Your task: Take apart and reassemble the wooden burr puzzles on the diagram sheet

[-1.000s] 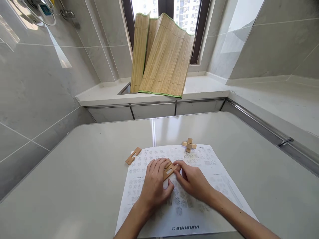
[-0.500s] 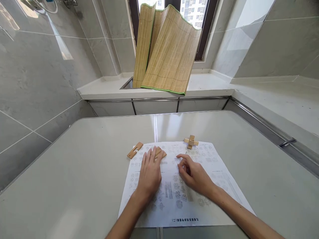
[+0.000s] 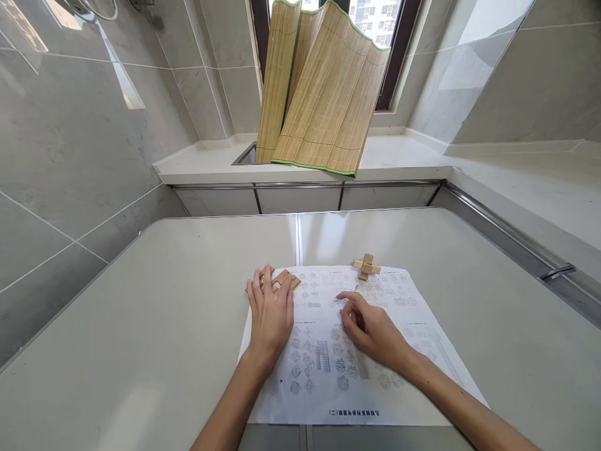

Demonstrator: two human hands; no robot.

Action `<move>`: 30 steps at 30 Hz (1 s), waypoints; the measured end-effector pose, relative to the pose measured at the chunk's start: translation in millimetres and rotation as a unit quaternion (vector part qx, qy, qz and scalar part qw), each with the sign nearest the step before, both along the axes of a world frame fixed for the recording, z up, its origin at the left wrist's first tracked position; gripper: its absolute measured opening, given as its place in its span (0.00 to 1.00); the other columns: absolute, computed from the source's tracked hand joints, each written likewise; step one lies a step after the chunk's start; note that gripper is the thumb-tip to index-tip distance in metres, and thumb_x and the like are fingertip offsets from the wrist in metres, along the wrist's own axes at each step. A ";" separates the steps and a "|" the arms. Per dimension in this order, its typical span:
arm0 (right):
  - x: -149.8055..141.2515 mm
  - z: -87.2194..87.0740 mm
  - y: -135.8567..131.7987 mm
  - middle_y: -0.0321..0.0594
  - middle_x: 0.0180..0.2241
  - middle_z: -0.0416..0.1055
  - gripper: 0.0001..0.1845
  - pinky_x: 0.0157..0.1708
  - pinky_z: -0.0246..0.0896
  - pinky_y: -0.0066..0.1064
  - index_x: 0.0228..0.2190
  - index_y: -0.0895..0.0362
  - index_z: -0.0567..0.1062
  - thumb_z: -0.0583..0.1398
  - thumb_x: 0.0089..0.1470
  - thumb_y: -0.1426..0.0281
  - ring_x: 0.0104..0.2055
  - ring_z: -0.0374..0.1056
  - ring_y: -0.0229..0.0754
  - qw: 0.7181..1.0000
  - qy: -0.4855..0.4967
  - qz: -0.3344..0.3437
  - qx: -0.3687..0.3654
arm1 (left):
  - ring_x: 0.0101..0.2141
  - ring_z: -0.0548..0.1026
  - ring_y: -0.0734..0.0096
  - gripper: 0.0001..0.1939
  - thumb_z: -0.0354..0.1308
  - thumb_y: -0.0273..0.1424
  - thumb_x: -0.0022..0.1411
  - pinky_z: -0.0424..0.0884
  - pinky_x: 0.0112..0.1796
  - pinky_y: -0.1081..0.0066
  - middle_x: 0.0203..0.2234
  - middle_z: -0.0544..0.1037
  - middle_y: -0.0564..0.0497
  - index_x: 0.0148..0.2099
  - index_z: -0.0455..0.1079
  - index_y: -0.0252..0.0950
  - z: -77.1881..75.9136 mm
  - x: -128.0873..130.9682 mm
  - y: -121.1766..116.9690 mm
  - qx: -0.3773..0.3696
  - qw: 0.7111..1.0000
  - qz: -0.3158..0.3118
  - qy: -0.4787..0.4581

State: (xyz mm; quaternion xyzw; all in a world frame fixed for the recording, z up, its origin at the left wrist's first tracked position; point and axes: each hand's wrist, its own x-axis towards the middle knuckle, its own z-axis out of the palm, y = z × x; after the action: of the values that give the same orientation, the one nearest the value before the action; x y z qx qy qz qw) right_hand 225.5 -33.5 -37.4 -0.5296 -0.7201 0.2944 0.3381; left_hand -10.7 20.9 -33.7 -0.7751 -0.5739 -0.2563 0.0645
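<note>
My left hand (image 3: 270, 310) lies palm down with its fingers stretched over flat wooden puzzle pieces at the paper's far left corner. One slotted wooden piece (image 3: 293, 284) sticks out to the right of the fingers. Part of another wooden piece (image 3: 268, 270) shows behind the fingertips; how the pieces touch is hidden. Above the middle of the printed sheet (image 3: 323, 398), my right hand (image 3: 373, 329) holds nothing, its index finger extended and the others curled. Beyond it, a cross-shaped wooden burr puzzle (image 3: 367, 267) sits at the sheet's far edge.
The sheet, covered in small diagrams, lies on a glossy pale table (image 3: 154, 326). Past the table's far edge is a metal rail (image 3: 300, 185) below a white ledge (image 3: 404, 160). A folded bamboo mat (image 3: 328, 94) leans there against the window.
My left hand has slid the slotted piece left and away, up to the other flat piece. My right hand has let go of it and stays over the sheet. The camera view has tipped down.
</note>
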 end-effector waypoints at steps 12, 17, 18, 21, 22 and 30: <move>-0.5 4.1 0.4 0.30 0.25 0.71 0.14 0.23 0.56 0.30 0.53 0.54 0.67 0.49 0.69 0.67 0.21 0.66 0.40 0.999 -0.025 0.006 0.028 | 0.70 0.55 0.31 0.26 0.50 0.37 0.74 0.53 0.65 0.30 0.69 0.61 0.31 0.70 0.63 0.33 -12.3 -11.5 12.2 -0.067 0.995 0.069 -0.020; -0.1 5.1 -0.1 0.31 0.25 0.72 0.15 0.23 0.57 0.30 0.53 0.54 0.68 0.49 0.69 0.68 0.20 0.66 0.39 0.999 -0.025 0.011 0.023 | 0.69 0.59 0.35 0.27 0.49 0.37 0.75 0.57 0.64 0.33 0.69 0.63 0.32 0.71 0.59 0.34 -12.5 -14.0 13.7 -0.075 0.996 0.042 -0.023; -0.1 5.2 0.0 0.31 0.25 0.72 0.15 0.23 0.58 0.30 0.53 0.54 0.68 0.50 0.69 0.68 0.20 0.66 0.39 0.999 -0.025 0.011 0.023 | 0.69 0.59 0.34 0.26 0.49 0.37 0.75 0.57 0.64 0.32 0.69 0.63 0.33 0.71 0.59 0.34 -11.1 -13.9 13.3 -0.070 0.997 0.039 -0.023; -0.1 4.8 0.4 0.31 0.24 0.72 0.14 0.22 0.58 0.29 0.52 0.54 0.69 0.50 0.70 0.68 0.20 0.65 0.39 0.999 -0.028 0.009 0.028 | 0.70 0.57 0.37 0.24 0.51 0.34 0.74 0.56 0.65 0.33 0.68 0.65 0.36 0.69 0.61 0.37 -3.5 -11.8 10.7 -0.043 0.999 0.000 -0.020; -0.1 4.6 0.7 0.31 0.24 0.72 0.14 0.22 0.58 0.29 0.52 0.54 0.70 0.50 0.70 0.68 0.20 0.65 0.38 0.999 -0.030 0.010 0.030 | 0.70 0.57 0.39 0.22 0.51 0.33 0.74 0.55 0.66 0.34 0.68 0.65 0.38 0.68 0.62 0.38 -0.6 -10.9 9.7 -0.033 0.999 -0.018 -0.017; 3.3 1.9 3.9 0.30 0.22 0.68 0.13 0.24 0.56 0.29 0.46 0.54 0.74 0.50 0.69 0.67 0.20 0.63 0.38 0.997 -0.040 -0.038 0.049 | 0.63 0.69 0.49 0.15 0.49 0.28 0.75 0.58 0.67 0.40 0.60 0.74 0.44 0.59 0.69 0.42 6.5 -9.1 9.1 -0.017 0.997 -0.067 -0.032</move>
State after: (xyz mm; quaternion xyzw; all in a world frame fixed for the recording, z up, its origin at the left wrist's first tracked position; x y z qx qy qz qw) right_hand 228.8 -29.5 -35.5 -0.5506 -0.7261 0.2243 0.3455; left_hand -19.8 30.1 -27.2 -0.8044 -0.5265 -0.2747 0.0156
